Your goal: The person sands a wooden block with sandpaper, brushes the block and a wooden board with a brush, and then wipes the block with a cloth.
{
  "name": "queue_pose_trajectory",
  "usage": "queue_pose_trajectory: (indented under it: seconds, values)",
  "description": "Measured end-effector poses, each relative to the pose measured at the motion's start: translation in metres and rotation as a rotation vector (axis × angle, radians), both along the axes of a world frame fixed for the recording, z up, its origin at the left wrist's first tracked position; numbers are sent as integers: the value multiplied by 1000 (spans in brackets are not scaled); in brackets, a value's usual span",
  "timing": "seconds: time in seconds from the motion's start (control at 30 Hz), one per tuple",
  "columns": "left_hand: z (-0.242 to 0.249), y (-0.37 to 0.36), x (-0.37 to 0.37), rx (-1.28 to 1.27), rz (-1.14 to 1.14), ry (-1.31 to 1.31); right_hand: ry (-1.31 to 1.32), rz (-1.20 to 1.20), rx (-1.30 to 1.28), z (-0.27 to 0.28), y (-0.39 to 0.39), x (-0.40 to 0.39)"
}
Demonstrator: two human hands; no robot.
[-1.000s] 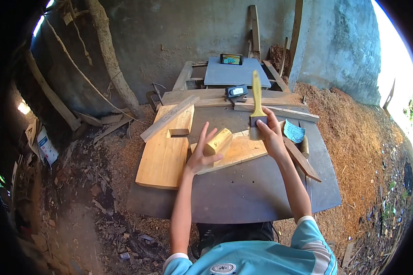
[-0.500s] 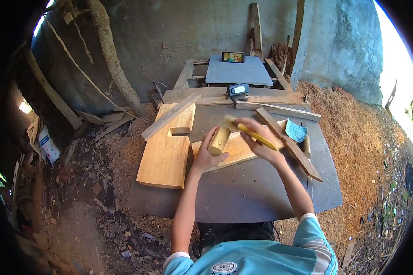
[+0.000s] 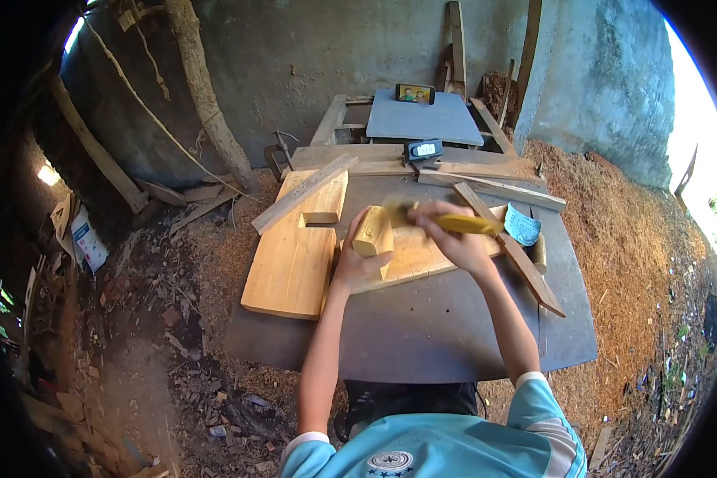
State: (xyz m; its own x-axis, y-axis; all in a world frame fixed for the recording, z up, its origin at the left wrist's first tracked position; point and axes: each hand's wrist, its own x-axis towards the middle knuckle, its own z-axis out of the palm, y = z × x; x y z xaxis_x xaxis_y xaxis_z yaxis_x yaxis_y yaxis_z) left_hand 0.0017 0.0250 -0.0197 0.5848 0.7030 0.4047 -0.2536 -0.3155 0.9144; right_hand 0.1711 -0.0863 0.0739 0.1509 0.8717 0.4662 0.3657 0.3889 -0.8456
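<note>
My left hand (image 3: pixel 354 264) is wrapped round a short wooden block (image 3: pixel 368 233) with a rounded top, held up over the table. Close to its right side, my right hand (image 3: pixel 457 245) grips a yellow-handled brush (image 3: pixel 472 224). Its head is smeared by motion near the block. Beneath both hands lies a pale wooden board (image 3: pixel 426 259), partly hidden by them. To the left is a thick board (image 3: pixel 291 271) with a notch cut into its right side.
A dark narrow strip (image 3: pixel 526 271) slants across the metal table (image 3: pixel 406 342) at right, near a blue paper (image 3: pixel 522 225) and a wooden cylinder (image 3: pixel 540 253). Behind are a dark device (image 3: pixel 424 150), planks and a propped phone (image 3: pixel 415 94). Sawdust (image 3: pixel 621 263) covers the ground.
The block has tipped and shifted slightly left in my left hand. My right hand has turned the brush so its handle lies more level. The whole view has shifted a little.
</note>
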Motion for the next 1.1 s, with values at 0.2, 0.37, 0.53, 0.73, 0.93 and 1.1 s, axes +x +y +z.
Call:
queue_pose_trajectory:
  seconds: [0.2,0.37,0.53,0.73,0.93,1.1]
  values:
    - [7,0,-3,-119,-29,-30,171,173,-9,-7,-1,-14]
    - [2,-2,-7,-86,-18,-29,-66,-89,75,-12,21,-18]
    - [11,3,-9,-123,73,53,80,211,-103,15,2,-25]
    - [-1,2,-4,-13,2,100,20,-16,-13,16,16,-22]
    - [0,3,-6,-51,-31,172,171,52,-23,24,13,-22]
    - [4,-5,-3,103,11,252,-59,82,28,29,13,-23]
